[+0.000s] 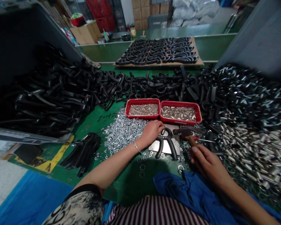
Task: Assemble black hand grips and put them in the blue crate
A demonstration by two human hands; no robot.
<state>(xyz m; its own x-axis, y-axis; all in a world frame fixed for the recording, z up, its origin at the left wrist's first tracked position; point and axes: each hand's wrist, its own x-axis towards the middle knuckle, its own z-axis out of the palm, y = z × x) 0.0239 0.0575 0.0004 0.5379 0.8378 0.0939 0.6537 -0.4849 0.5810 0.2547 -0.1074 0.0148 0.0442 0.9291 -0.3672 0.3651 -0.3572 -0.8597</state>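
Your right hand (207, 159) grasps the hammer (191, 140); your left hand (151, 132) is at the black clamp (170, 144), its grip indeterminable. A misaimed blow could injure that hand.

green table (128, 181), stacked cartons (140, 13), pale floor (4, 176), whitish sacks (192, 11)

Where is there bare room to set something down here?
Green table shows between the left forearm and the blue cloth. A narrower patch lies between the left black heap and silver pieces. It's crowded rightward with metal tubes, and behind the red trays with black handles.
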